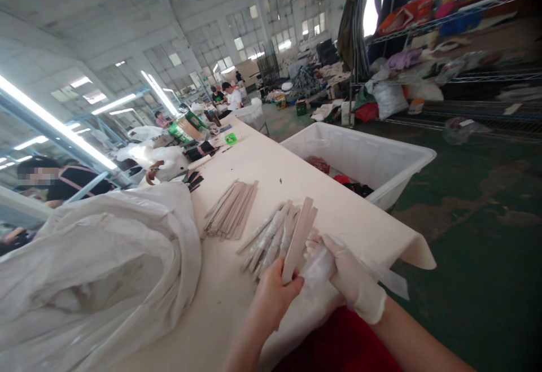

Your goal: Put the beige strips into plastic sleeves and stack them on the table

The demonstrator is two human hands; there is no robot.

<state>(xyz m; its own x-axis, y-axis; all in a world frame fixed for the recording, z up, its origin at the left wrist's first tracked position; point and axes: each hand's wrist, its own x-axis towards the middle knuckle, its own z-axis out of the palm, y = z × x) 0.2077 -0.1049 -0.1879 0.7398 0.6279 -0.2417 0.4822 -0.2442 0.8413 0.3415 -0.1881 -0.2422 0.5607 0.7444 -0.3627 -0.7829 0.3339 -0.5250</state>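
My bare left hand is closed round the lower end of a few flat beige strips, which point up and away from me. In a pale glove, my right hand grips crumpled clear plastic beside the strips. A loose end of this plastic hangs out to the right of the glove. Just beyond my left hand, bundles of strips partly wrapped in plastic lie on the table. Farther left is a fanned pile of unwrapped beige strips. What material the strips are, I cannot tell.
The long table has a cream cover. A large white sack bulges at its left. Along the right edge stands a white plastic tub with cloth inside. A co-worker is at the left, and loaded wire shelves stand at the right.
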